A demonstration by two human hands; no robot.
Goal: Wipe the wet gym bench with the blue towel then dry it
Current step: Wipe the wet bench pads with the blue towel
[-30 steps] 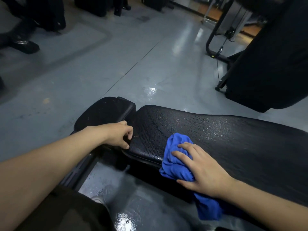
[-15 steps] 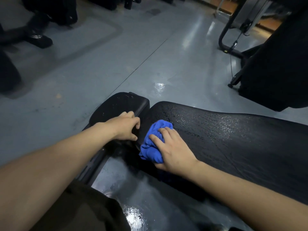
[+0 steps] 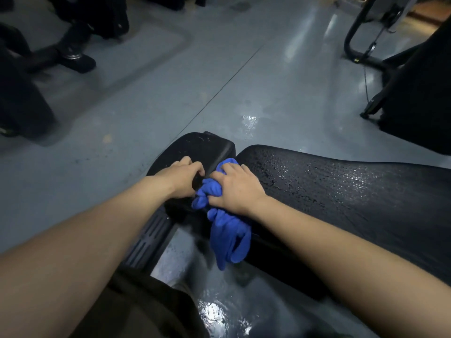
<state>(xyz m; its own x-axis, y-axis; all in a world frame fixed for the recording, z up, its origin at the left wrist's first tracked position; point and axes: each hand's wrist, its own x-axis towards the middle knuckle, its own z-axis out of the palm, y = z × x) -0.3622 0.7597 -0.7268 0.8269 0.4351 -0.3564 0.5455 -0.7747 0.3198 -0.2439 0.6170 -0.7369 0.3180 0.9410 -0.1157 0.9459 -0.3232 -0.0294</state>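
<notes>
Bunching the blue towel (image 3: 228, 230) in its grip, the right hand (image 3: 235, 187) hides the seat-pad gap (left hand (image 3: 181, 176) clenches the seat pad (image 3: 195, 147)).

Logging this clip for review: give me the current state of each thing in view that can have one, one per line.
long bench pad: wet, beaded with droplets
small seat pad: some droplets, held at its near edge
blue towel: bunched, pressed at the gap between pads, tail hanging down
left hand: fingers curled over the small seat pad
right hand: gripping the towel
floor: wet patches, shiny
</notes>
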